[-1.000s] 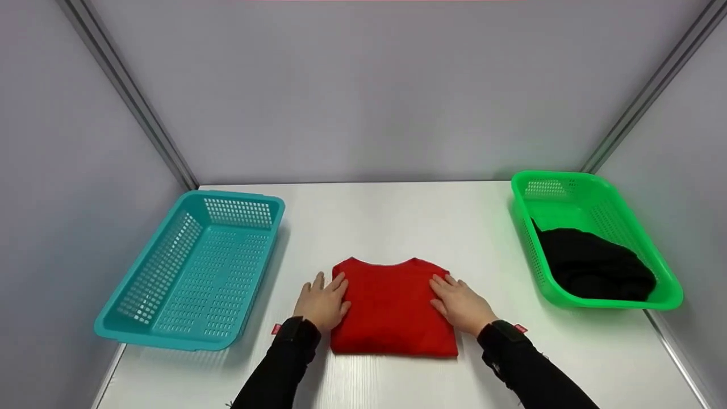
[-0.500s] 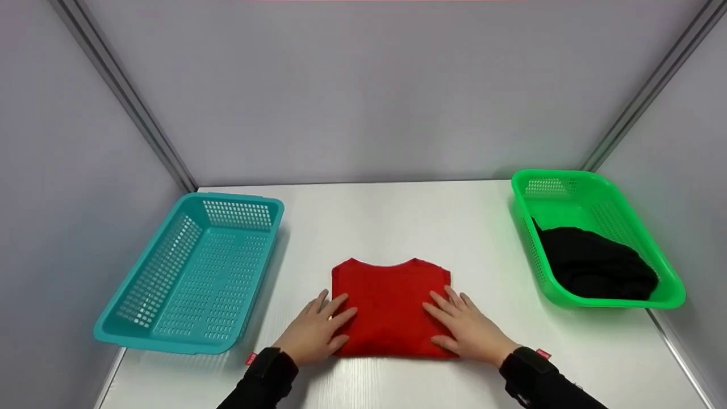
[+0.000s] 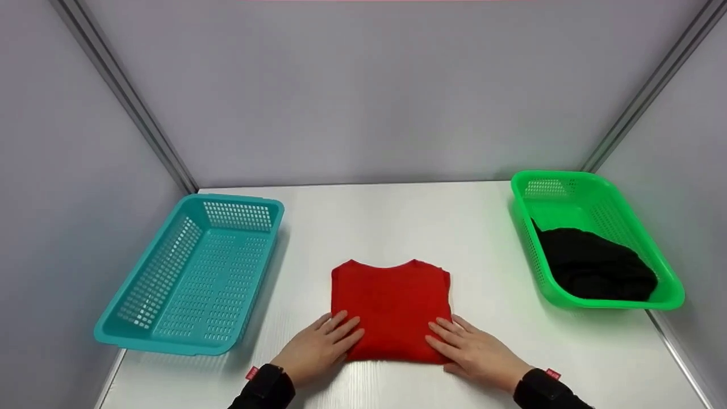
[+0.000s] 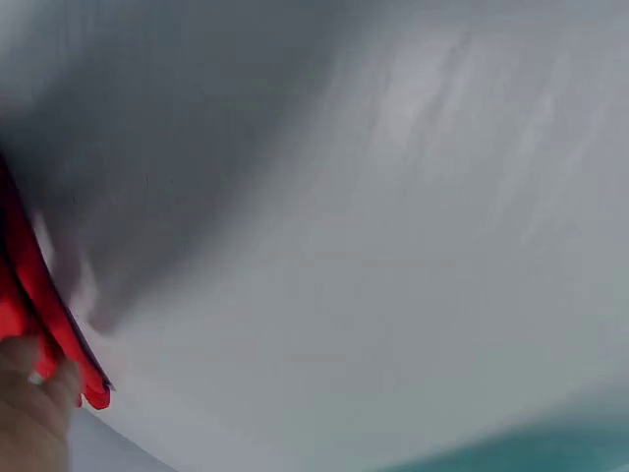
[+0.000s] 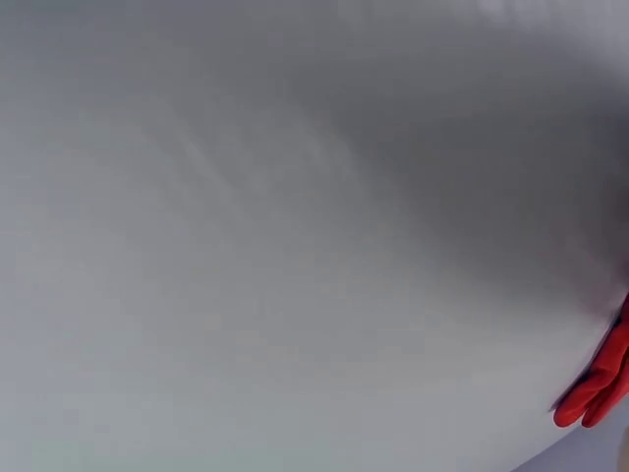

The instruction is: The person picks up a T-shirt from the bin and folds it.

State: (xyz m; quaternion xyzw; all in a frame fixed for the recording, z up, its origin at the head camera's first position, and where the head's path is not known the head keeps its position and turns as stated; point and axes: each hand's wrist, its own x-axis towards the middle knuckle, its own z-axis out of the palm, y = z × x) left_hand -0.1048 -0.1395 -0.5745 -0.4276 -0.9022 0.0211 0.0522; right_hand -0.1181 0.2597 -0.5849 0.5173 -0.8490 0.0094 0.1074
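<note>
A folded red shirt (image 3: 392,307) lies flat on the white table, its curved neckline toward the back. My left hand (image 3: 321,346) rests with extended fingers on the shirt's near left corner. On the near right corner lies my right hand (image 3: 474,349), its fingers also straight and spread a little. In the left wrist view, layered edges of the red shirt (image 4: 49,305) show beside the fingers at the lower left. The right wrist view catches only the red shirt's folded edge (image 5: 595,388) at its right border; most of that hand is out of frame.
To the left stands a teal perforated basket (image 3: 218,278) with nothing in it. A green basket (image 3: 636,227) at the right holds a bunched black cloth (image 3: 593,264). Grey panels (image 3: 363,96) enclose the white table (image 3: 392,221) at the back and sides.
Both hands have slid down the shirt toward its near edge, from the sides to the lower corners. The shirt has stayed nearly in place.
</note>
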